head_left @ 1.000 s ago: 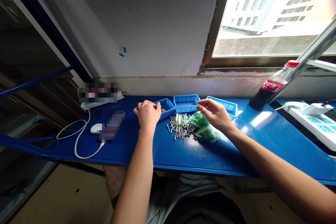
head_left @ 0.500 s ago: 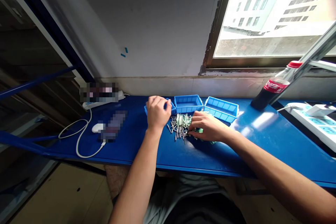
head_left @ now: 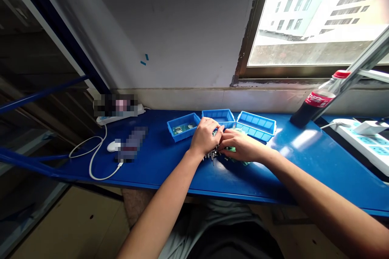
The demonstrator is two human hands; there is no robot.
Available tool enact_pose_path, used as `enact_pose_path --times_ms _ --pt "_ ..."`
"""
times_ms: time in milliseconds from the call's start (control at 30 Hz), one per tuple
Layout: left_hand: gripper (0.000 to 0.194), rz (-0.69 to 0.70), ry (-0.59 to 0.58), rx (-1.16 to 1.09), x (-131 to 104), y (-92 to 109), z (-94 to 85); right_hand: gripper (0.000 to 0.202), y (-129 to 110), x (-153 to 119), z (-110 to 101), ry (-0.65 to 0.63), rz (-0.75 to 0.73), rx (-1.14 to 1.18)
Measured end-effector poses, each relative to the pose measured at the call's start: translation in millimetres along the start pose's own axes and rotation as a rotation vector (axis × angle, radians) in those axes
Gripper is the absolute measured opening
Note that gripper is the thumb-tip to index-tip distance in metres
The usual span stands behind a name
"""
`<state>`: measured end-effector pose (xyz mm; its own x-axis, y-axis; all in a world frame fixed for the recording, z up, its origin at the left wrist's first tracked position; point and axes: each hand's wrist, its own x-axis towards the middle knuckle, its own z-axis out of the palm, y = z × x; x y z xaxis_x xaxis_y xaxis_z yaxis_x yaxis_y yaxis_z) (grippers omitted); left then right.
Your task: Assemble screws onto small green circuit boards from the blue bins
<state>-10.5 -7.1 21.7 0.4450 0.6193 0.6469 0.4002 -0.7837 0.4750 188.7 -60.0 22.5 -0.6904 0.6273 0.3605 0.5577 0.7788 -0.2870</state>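
My left hand [head_left: 206,136] is over a pile of thin silvery metal pieces [head_left: 210,156], its fingers bent and pressed together at the pile's right side. Against its fingertips lie those of my right hand [head_left: 240,145], also curled in a pinch. Whatever is between the fingers is hidden. Small green pieces [head_left: 245,163] show under and beside my right hand. Behind my left hand stands a blue bin [head_left: 173,135] holding a few flat green and pale pieces. My left hand partly covers the pile.
A middle blue bin [head_left: 218,112] and a right blue bin [head_left: 257,132] stand behind the hands. A cola bottle [head_left: 317,101] and a white power strip [head_left: 372,141] are at the right. A white cable [head_left: 91,166] and a white mouse-like object [head_left: 113,146] lie on the blue table [head_left: 170,170].
My left hand has moved right and down from over the left bin to the pile, meeting my right hand. The left bin's contents now show. My right hand has hardly moved.
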Motion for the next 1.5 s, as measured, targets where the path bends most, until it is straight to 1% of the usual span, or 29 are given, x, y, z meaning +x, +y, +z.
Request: enact_pose_path --times_ms 367,467,700,800,867,900,967,1033,1100,1167,1233,1300,1367,1500 --pt "0.024 -0.009 -0.014 0.020 0.3 -2.5 2.3 0.016 -1.4 1.9 2.4 0.010 -0.007 -0.022" --pt "0.023 -0.008 -0.003 0.024 0.4 -3.4 2.4 0.015 -0.5 1.2 -0.5 0.011 -0.004 -0.015" --pt "0.021 -0.001 0.000 0.033 -0.5 -3.7 2.9 0.016 2.8 -0.4 -6.6 -0.049 0.003 0.015" --pt "0.021 -0.016 -0.013 0.029 -0.7 -2.1 2.3 0.013 3.1 -0.7 -7.5 -0.034 0.015 0.017" --pt "0.019 -0.050 -0.019 -0.003 -0.5 -0.3 1.2 0.011 3.2 -1.2 -9.3 0.021 0.048 0.057" --pt "0.017 -0.078 -0.020 -0.030 -0.2 0.9 0.3 0.009 3.3 -1.4 -10.4 0.070 0.073 0.088" --pt "0.018 -0.145 -0.030 -0.104 0.4 3.2 -1.7 0.007 3.9 -1.5 -11.9 0.196 0.130 0.151" --pt "0.023 -0.184 -0.056 -0.181 0.8 5.2 -3.3 0.006 5.0 -1.0 -10.7 0.355 0.196 0.205" --pt "0.025 -0.177 -0.086 -0.243 0.9 6.3 -3.8 0.009 7.0 -0.2 -6.5 0.504 0.259 0.283" --pt "0.025 -0.151 -0.097 -0.281 0.8 6.4 -3.0 0.015 9.4 0.4 -0.7 0.594 0.311 0.388" --pt "0.025 -0.136 -0.077 -0.290 0.6 5.5 -1.6 0.020 11.5 0.7 4.4 0.625 0.347 0.470" --pt "0.024 -0.131 -0.044 -0.285 0.6 4.2 -0.4 0.022 12.5 0.5 7.4 0.634 0.365 0.497" --pt "0.022 -0.135 -0.021 -0.287 1.0 3.1 0.2 0.022 12.4 0.0 8.4 0.640 0.375 0.458" --pt "0.023 -0.171 -0.020 -0.326 2.0 4.0 0.0 0.016 11.0 -0.5 7.9 0.641 0.391 0.277"
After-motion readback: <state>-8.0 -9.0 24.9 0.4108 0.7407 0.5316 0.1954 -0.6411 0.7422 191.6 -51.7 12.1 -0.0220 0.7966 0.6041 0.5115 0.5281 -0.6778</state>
